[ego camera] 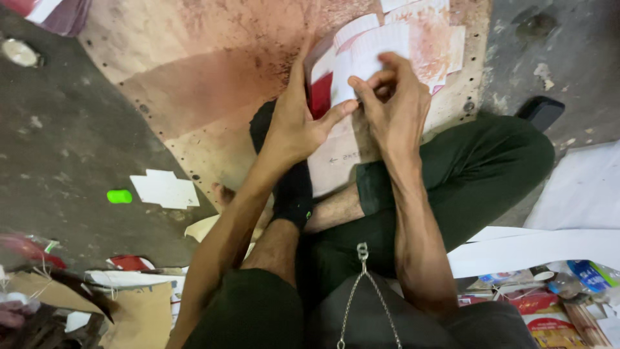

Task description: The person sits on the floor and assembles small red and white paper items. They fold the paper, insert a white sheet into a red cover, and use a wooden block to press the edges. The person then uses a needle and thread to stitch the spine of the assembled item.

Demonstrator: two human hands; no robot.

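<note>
Upper centre of the frame: the left hand steadies a stack of red-and-white paper sheets on the board; the right hand pinches the top sheet's edge. Sheet-folding step, likely; next calls for a firm crease without shifting the stack.

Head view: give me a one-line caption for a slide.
Seated cross-legged on a board, left hand and right hand hold a stack of white-and-red paper sheets.

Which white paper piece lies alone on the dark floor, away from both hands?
The notched white paper piece beside the green blob. The other sheets are stacked under the left hand and right hand.
</note>
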